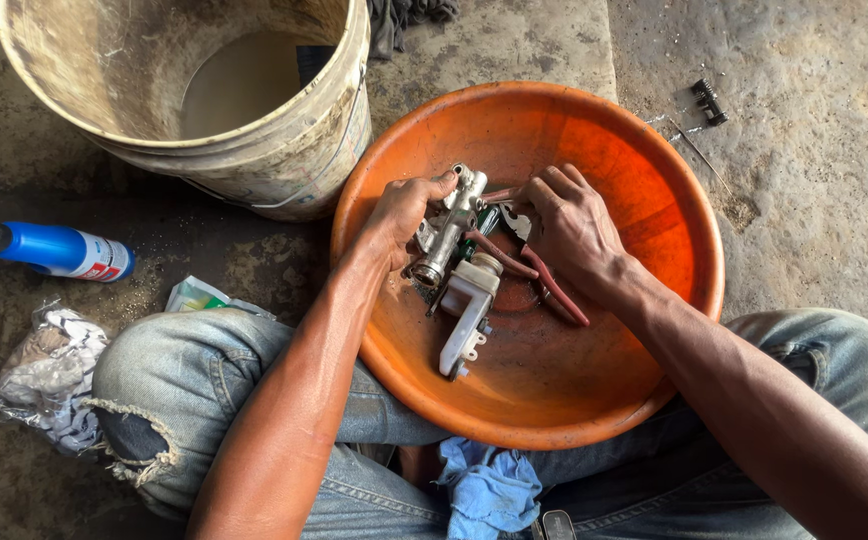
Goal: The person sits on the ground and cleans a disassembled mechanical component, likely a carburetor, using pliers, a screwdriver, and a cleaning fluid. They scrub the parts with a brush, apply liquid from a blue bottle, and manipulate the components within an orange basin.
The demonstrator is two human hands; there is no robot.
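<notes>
An orange plastic basin (644, 190) rests on my lap. Over its middle my left hand (401, 215) grips a silver metal cylinder part (446, 228) that points toward the basin's far side. A white plastic reservoir (466, 312) hangs from that part's near end. My right hand (569, 228) is closed on a pair of pliers with red handles (554, 285), whose jaws meet the metal part near its top. The pliers' jaws are mostly hidden by my fingers.
A dirty cream bucket (284, 150) stands at the far left, touching the basin. A blue spray bottle (49, 250) lies on the concrete floor, with crumpled rags (44, 375) nearer. A blue cloth (489, 490) lies on my lap. Small black parts (709, 100) lie at the far right.
</notes>
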